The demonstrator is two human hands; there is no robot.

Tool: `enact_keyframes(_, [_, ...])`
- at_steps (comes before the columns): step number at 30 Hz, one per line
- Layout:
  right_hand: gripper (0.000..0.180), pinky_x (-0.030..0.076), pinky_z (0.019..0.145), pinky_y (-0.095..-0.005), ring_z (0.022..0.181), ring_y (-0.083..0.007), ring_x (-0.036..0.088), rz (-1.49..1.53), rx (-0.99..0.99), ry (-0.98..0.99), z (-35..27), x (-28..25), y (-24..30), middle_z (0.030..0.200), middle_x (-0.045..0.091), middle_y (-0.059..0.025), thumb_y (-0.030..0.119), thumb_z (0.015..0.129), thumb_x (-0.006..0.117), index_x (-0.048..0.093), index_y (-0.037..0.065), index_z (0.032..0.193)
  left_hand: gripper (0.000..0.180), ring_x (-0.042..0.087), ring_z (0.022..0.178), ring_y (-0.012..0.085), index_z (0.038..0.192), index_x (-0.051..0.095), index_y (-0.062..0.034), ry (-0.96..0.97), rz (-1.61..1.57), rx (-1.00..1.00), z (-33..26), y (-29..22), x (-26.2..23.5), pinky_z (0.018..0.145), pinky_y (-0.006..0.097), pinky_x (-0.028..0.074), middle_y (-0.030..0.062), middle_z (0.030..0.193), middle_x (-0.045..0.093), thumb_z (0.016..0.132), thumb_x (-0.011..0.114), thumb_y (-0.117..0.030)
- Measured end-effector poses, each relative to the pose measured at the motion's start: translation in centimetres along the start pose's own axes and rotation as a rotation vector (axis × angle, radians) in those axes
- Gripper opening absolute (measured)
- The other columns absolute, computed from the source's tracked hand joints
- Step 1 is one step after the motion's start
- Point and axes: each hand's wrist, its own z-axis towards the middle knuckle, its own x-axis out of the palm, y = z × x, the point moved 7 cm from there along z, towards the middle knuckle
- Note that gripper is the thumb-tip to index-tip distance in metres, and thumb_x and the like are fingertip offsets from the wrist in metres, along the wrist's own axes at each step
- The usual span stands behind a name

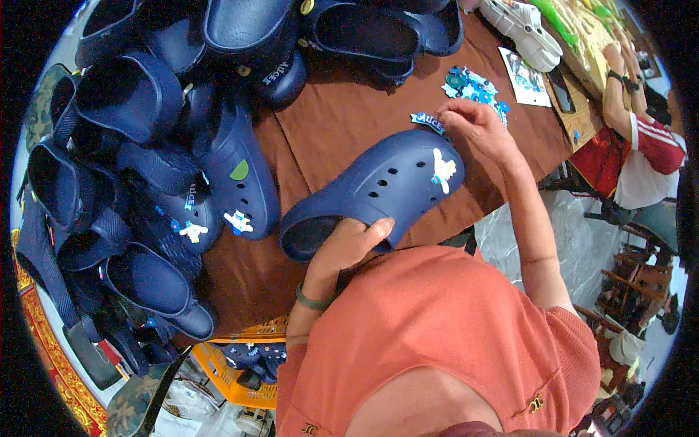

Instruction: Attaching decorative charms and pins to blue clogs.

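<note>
My left hand (355,240) grips a navy foam clog (386,178) at its heel opening, thumb on the outer side and the other fingers hidden inside. The clog lies tilted, toe toward the upper right. A white rabbit-like charm (443,170) sits on its toe, and several vent holes show bare. Just beyond the toe, my right hand (477,130) pinches a blue lettered banner charm (427,121) at its right end. Past that hand, a pile of blue and white shoe charms (473,89) lies on the brown cloth (320,116).
Navy clogs (131,98) are heaped along the left and far side, some with charms. A white clog (520,33), a printed card (526,76) and a phone (561,91) lie at far right. An orange basket (229,379) stands below the table. Another person's arm (619,95) reaches in at right.
</note>
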Motion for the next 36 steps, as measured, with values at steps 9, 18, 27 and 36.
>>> enact_keyframes(9, [0.026,0.048,0.083,-0.0403,0.095,-0.0351,0.060,-0.630,-0.188,-0.078,2.0,1.9,-1.5,0.102,0.063,-0.0167,0.012,0.082,0.070,0.063,0.002,0.105,0.045,0.055,0.115,0.0256,0.122,0.055,0.0058,0.085,0.021,-0.079,-0.4,0.4,0.3,0.102,0.037,0.040,0.0176,0.120,0.061,0.092,0.057,-0.028])
enact_keyframes(18, [0.022,0.048,0.076,-0.0363,0.087,-0.0318,0.061,-0.479,-0.186,-0.289,0.3,-0.1,1.3,0.098,0.064,-0.0171,0.015,0.094,0.059,0.065,-0.001,0.108,0.048,0.050,0.120,0.0252,0.131,0.049,0.0050,0.089,-0.042,-0.019,0.3,-0.1,-0.2,0.105,0.038,0.037,0.0149,0.129,0.055,0.095,0.055,-0.026])
enact_keyframes(27, [0.016,0.050,0.077,-0.0352,0.086,-0.0285,0.062,-0.474,-0.440,-0.166,-2.8,3.8,7.0,0.093,0.066,-0.0125,0.013,0.087,0.068,0.068,0.001,0.097,0.046,0.052,0.116,0.0220,0.129,0.051,0.0045,0.054,-0.058,0.071,0.2,-0.2,-0.1,0.103,0.036,0.039,0.0119,0.126,0.056,0.095,0.057,-0.025])
enact_keyframes(36, [0.018,0.050,0.074,-0.0395,0.088,-0.0311,0.060,-0.628,-0.527,-0.023,-4.3,6.8,8.8,0.091,0.064,-0.0109,0.017,0.081,0.072,0.068,0.004,0.093,0.053,0.044,0.127,0.0271,0.135,0.043,0.0061,0.227,-0.101,-0.086,0.2,0.0,0.3,0.110,0.039,0.032,0.0174,0.137,0.048,0.097,0.052,-0.029])
